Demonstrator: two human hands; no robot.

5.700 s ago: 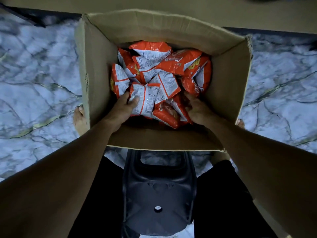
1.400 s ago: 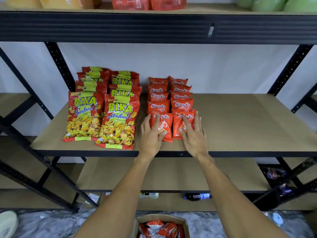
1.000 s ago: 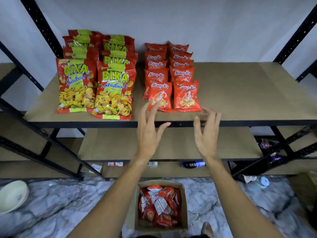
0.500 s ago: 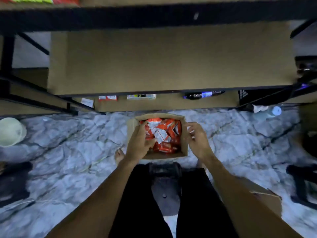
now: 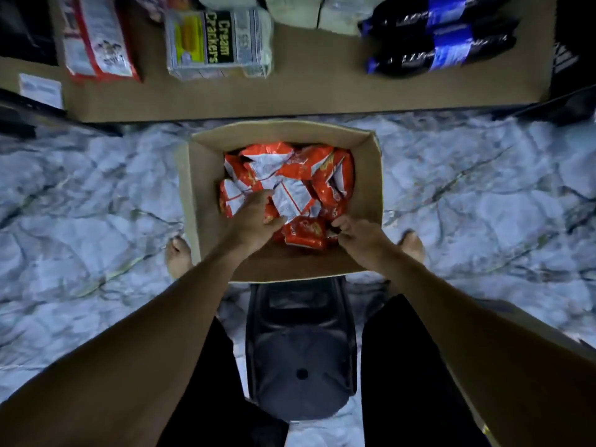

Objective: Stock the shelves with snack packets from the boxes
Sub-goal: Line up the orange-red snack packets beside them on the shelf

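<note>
View from above, looking straight down a person's two bare forearms into an open cardboard box (image 5: 200, 188) that stands on a pale marbled floor (image 5: 96, 204) at the centre of the frame. The box holds a loose heap of small orange-red snack packets (image 5: 303, 166), some turned to show their white printed backs. The left hand (image 5: 254, 221) lies on the lower left part of the heap, fingers pointing up the frame and thumb spread out to the right, touching the packets; its grip is wide and closes on nothing. The right hand (image 5: 358, 235) is inside the box at the lower right, fingers curled, fingertips against the edge of a red packet (image 5: 303, 235); whether its grip holds that packet cannot be told. A bare foot (image 5: 177, 256) shows just left of the box and another (image 5: 412, 246) just right of it. Below the box, between two legs in black, is a black plastic stool (image 5: 301, 350). Across the top of the frame runs a brown shelf board (image 5: 322, 91) carrying a red and white bag (image 5: 96, 37) at upper left, a pack printed "Cream Crackers" (image 5: 219, 43) beside it, and dark bottles with blue labels (image 5: 442, 37) lying on their sides at upper right.
</note>
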